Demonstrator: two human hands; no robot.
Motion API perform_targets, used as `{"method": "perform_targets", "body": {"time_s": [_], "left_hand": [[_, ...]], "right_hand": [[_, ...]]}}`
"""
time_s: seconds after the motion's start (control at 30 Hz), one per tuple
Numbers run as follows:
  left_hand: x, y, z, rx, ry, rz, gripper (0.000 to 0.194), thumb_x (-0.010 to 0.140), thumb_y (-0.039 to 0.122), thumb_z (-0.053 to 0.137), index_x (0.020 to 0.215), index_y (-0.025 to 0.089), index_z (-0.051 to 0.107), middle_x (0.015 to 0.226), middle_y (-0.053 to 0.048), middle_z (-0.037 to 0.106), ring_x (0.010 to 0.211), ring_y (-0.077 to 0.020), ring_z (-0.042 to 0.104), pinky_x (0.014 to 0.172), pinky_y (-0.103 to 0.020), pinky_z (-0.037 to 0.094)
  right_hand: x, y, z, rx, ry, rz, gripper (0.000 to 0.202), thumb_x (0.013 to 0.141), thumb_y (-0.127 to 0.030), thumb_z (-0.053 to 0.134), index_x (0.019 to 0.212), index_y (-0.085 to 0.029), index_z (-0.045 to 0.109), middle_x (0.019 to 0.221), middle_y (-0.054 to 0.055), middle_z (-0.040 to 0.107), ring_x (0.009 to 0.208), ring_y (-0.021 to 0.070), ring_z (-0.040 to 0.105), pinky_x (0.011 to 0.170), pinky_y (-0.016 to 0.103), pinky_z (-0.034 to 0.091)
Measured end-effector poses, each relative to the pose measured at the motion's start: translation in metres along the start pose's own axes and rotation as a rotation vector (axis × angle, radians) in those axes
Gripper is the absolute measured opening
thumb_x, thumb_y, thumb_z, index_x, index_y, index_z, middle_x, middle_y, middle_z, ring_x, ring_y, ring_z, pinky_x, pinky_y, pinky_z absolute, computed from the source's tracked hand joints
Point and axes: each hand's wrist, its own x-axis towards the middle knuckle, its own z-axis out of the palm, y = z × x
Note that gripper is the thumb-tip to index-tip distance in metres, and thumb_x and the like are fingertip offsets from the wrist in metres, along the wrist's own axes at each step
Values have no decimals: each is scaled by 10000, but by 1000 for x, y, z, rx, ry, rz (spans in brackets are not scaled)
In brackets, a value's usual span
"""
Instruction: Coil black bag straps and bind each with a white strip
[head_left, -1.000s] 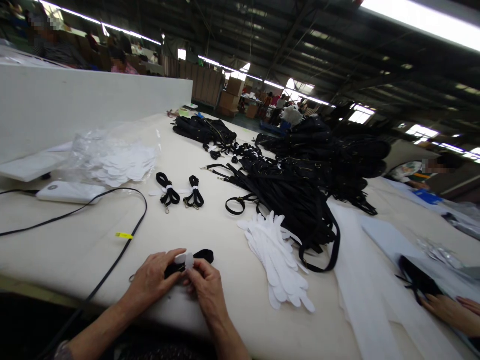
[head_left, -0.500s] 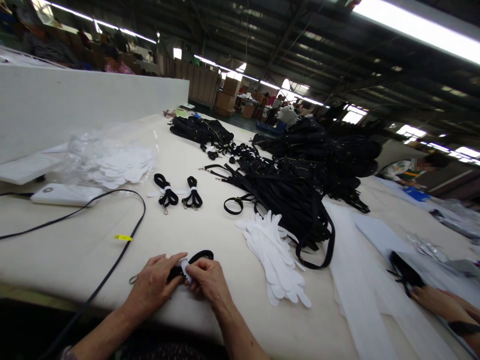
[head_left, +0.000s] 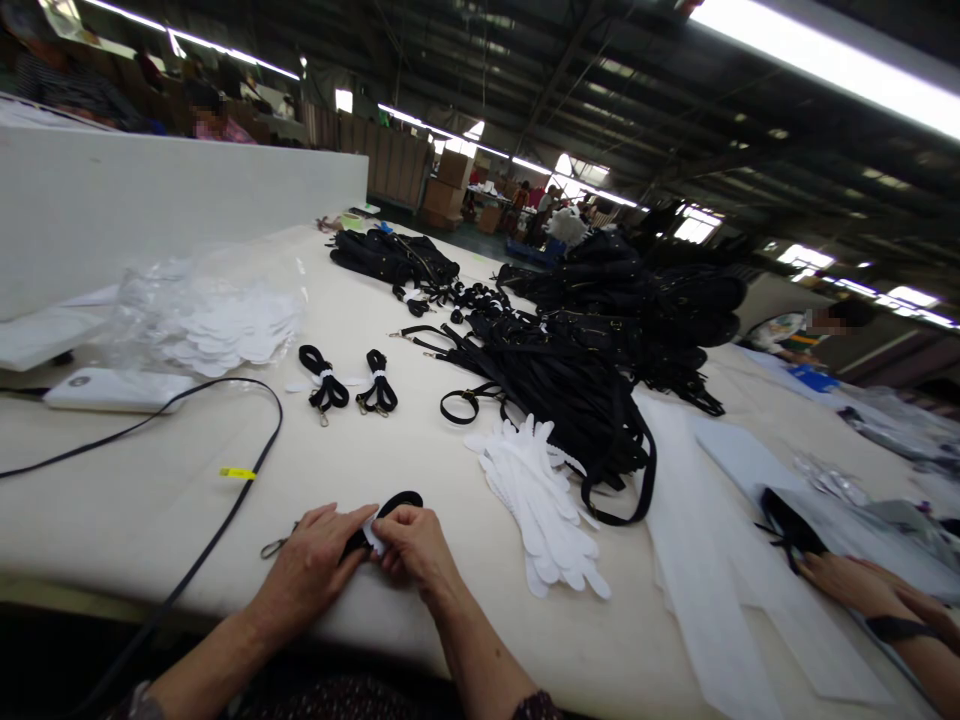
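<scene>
A coiled black strap (head_left: 406, 499) lies at the table's front edge, a metal clasp (head_left: 273, 548) poking out at its left. My left hand (head_left: 319, 560) is closed over the strap and presses it down. Between thumb and fingers, my right hand (head_left: 411, 545) pinches a white tie strip (head_left: 373, 530) that goes around the strap's middle. Fingertips hide part of the strip. Further back lie two bundled black straps, one on the left (head_left: 324, 377) and one on the right (head_left: 377, 383), each with a white band round its middle. White strips (head_left: 536, 500) are heaped to the right.
Black straps (head_left: 562, 400) and black bags (head_left: 645, 290) pile up behind the strips. At left are a plastic bag of white pieces (head_left: 225, 320), a white device (head_left: 116, 390) and a black cable (head_left: 225, 520). A co-worker's hands (head_left: 847, 585) hold a black item at right.
The view has shifted slightly, so the table's contents sit a little further left. Both hands keep their hold on the strap and strip; more of the clasp shows beside my left hand.
</scene>
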Motion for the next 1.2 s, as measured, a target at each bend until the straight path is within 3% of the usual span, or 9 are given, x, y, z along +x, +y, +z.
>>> {"method": "perform_targets", "body": {"time_s": [0.27, 0.47, 0.57, 0.8, 1.03, 1.2], "left_hand": [[-3, -6, 6, 63, 40, 9, 467, 876, 260, 645, 1336, 222, 577, 1258, -80, 718, 1125, -323, 627, 1047, -519, 444], [-4, -11, 9, 100, 80, 61, 473, 884, 243, 638, 1347, 211, 545, 1261, -77, 717, 1117, -305, 647, 1020, -524, 483], [-4, -11, 9, 108, 68, 68, 482, 881, 238, 639, 1351, 224, 534, 1262, -70, 716, 1112, -304, 648, 1015, -529, 488], [-5, -14, 11, 143, 70, 70, 480, 887, 237, 628, 1354, 200, 525, 1249, -97, 715, 1121, -325, 640, 1004, -543, 492], [-5, -11, 9, 123, 89, 111, 459, 894, 237, 629, 1343, 220, 532, 1229, -85, 726, 1099, -307, 661, 1001, -537, 495], [-4, -9, 7, 128, 102, 109, 460, 894, 222, 626, 1344, 227, 530, 1223, -80, 725, 1085, -304, 655, 993, -530, 496]], "right_hand": [[2, 0, 8, -13, 45, -34, 201, 774, -347, 648, 677, -173, 620, 529, -17, 637, 410, 80, 490, 416, 188, 325], [-7, -15, 4, -371, 169, -307, 159, 786, -233, 613, 656, -203, 701, 540, -40, 619, 525, 98, 546, 523, 200, 373], [-8, -16, 1, -392, 153, -366, 177, 763, -155, 580, 716, -229, 733, 622, -41, 663, 589, 104, 578, 564, 199, 396], [-5, -8, 6, -352, 220, -401, 216, 747, -145, 610, 928, -229, 694, 656, -57, 653, 590, 110, 584, 592, 209, 427], [-3, -9, 12, -547, 256, -472, 367, 771, -106, 577, 1087, -277, 653, 701, -59, 655, 645, 121, 609, 656, 231, 442], [1, -4, 11, -396, 199, -448, 362, 770, -124, 599, 1103, -252, 654, 687, -63, 633, 603, 106, 584, 612, 211, 448]]}}
